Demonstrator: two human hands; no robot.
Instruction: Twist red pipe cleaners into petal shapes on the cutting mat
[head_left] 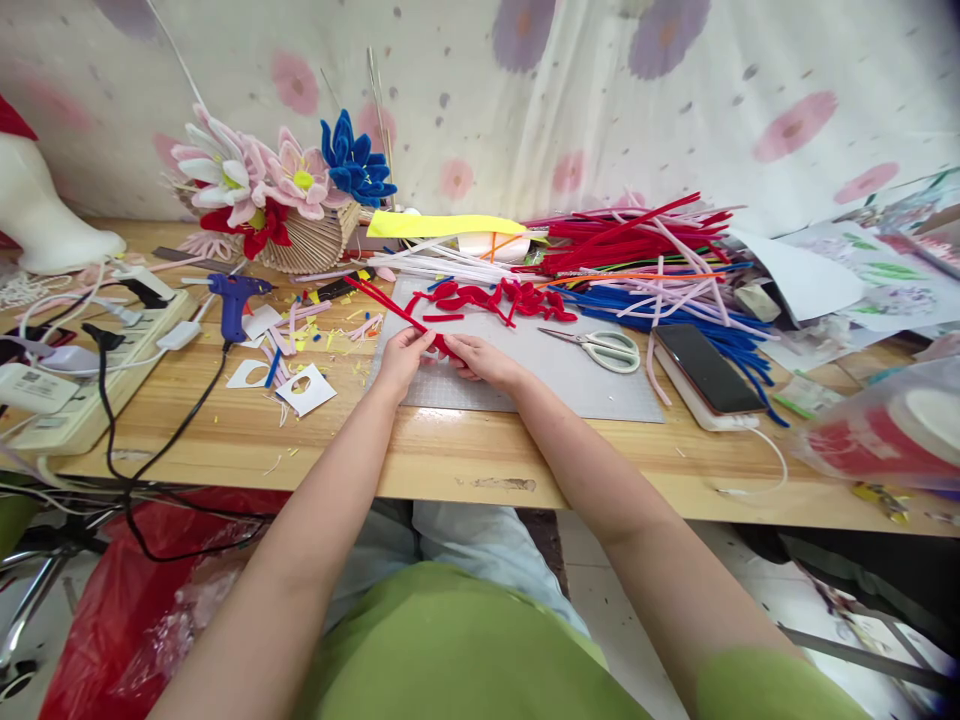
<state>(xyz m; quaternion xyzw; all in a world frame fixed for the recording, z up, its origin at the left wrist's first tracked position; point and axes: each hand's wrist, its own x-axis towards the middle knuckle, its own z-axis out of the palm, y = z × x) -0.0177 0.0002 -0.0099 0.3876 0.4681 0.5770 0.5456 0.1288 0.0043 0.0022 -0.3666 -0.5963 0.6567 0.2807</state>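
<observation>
Red pipe cleaners (384, 303) stretch up and to the left from between my two hands. My left hand (406, 358) pinches them near the middle of their length. Close beside it, my right hand (480, 360) has its fingers closed on the red end of the same stems. Both hands are over the front left part of a grey cutting mat (540, 385). Bent and looped red pieces (495, 298) lie on the mat just beyond my hands. Scissors (609, 350) with pale green handles rest on the mat to the right.
A blue glue gun (234, 305) stands left beside paper scraps (306, 390) and a power strip (112, 370). Fuzzy flowers (300, 180) are behind. Bundled red stems (637, 235) and blue stems (720, 340) lie back right, near a phone (709, 368) and a bagged cup (892, 430).
</observation>
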